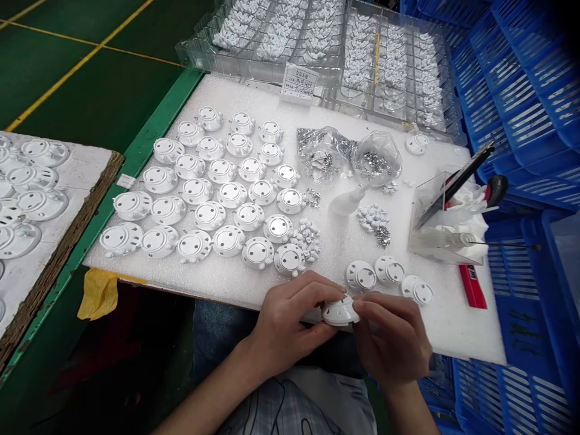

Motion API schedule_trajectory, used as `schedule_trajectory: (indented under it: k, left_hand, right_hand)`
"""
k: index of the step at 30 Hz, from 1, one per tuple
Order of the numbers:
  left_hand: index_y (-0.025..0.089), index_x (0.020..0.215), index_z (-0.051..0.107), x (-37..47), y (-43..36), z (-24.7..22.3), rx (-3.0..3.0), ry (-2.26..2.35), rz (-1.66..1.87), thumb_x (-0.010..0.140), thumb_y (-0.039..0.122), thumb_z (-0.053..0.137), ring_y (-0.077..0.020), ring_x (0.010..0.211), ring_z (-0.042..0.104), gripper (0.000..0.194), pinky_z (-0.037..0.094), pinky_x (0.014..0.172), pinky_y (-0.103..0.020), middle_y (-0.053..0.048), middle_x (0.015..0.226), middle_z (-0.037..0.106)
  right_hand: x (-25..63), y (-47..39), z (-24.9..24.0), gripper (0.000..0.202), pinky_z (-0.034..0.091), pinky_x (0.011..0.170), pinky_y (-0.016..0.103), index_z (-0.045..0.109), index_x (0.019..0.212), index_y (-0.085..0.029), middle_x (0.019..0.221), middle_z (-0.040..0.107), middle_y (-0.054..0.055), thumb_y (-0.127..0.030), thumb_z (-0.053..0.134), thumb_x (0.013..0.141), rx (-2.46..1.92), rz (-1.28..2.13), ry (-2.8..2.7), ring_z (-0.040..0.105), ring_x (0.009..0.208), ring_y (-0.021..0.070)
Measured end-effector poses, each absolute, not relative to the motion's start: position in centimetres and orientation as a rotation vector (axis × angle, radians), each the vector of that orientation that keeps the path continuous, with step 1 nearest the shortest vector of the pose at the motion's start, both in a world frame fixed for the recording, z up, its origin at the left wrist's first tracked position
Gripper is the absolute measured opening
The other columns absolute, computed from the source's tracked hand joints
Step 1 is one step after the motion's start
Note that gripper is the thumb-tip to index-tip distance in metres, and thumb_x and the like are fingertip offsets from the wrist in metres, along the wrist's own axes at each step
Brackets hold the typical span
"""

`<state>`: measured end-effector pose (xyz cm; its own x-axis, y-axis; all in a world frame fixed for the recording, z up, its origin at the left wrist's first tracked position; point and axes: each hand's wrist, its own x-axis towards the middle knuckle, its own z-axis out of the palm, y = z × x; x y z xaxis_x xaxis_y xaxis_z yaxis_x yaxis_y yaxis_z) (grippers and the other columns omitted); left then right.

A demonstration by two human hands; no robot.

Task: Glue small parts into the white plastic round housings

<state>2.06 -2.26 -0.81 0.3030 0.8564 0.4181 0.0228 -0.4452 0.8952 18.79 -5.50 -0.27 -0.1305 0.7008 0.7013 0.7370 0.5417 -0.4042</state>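
A white round plastic part is held at the front edge of the foam-topped table. My left hand grips its left side between thumb and fingers. On its right side, my right hand pinches the rim with thumb and forefinger; whether a smaller piece is between those fingertips is hidden. Just beyond my hands lie several similar white parts, one of them near my right hand. Rows of white discs with dark holes cover the left of the foam. A pile of small white pieces lies beside them.
Bags of metal bits, a white squeeze bottle and a clear tool box stand on the foam. Clear trays line the back. A red object lies right, beside blue crates. Another parts-covered board is left.
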Motion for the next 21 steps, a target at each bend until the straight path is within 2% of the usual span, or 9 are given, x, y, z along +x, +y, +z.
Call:
schedule_trajectory:
  k: [21]
  left_hand:
    - [0.018,0.101,0.069,1.95,-2.31,-1.04,1.713,0.786,1.274,0.090,0.016,0.072,-0.0164,0.083,0.075,0.012,0.059,0.073,-0.022,-0.008,0.095,0.077]
  right_hand:
    - [18.90,-5.90,-0.78,0.023,0.055,0.068,0.027,0.066,0.098,-0.014,0.089,0.067,0.003,0.004,0.066,0.085,-1.166,0.032,-1.820,0.065,0.081,0.0135]
